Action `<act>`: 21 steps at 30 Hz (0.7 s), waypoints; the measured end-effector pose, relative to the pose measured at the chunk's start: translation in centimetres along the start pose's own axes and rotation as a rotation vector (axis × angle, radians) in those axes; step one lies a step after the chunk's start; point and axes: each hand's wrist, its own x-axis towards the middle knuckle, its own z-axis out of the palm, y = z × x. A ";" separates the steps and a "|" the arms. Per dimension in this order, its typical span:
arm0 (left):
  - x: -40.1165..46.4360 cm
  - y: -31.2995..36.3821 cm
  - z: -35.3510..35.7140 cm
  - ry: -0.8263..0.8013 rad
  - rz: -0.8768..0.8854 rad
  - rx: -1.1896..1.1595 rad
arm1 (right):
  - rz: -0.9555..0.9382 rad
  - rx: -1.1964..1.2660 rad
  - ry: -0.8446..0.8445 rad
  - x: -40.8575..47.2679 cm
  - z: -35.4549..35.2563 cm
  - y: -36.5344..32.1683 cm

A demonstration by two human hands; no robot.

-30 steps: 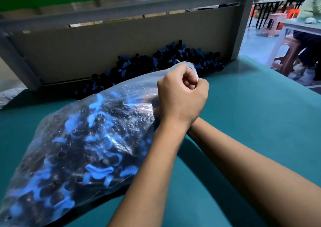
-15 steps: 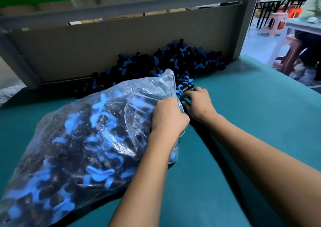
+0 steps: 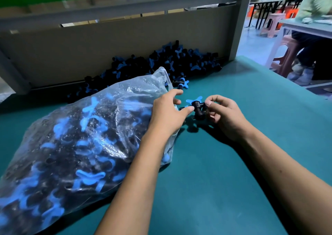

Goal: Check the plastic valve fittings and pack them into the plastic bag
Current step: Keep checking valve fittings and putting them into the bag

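Two hands meet over the green table (image 3: 233, 172). The right hand (image 3: 225, 117) pinches a black valve fitting (image 3: 198, 110). The left hand (image 3: 166, 112), fingers spread apart, touches it beside the full plastic bag (image 3: 80, 145).

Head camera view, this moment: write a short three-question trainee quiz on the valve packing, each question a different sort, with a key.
1. True or false: the right hand pinches a black valve fitting with a blue handle.
2. Multiple choice: where does the loose pile of fittings lie? A) along the back panel, behind the plastic bag; B) on the pink stool; C) on the green table at the near edge.
3. Fill in: the left hand lies over the bag's ____ end, its thumb tip touching the held fitting.

Key: 1 true; 2 A; 3 open (mouth).
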 end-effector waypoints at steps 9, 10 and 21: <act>-0.2 0.1 0.1 -0.083 -0.124 -0.361 | 0.020 -0.040 -0.178 -0.1 -0.4 0.2; -0.3 0.2 0.0 -0.090 -0.146 -0.401 | 0.015 -0.084 -0.169 -0.1 -0.2 0.3; -0.3 0.6 -0.1 -0.084 -0.208 -0.482 | -0.034 0.042 -0.004 -0.1 -0.2 0.3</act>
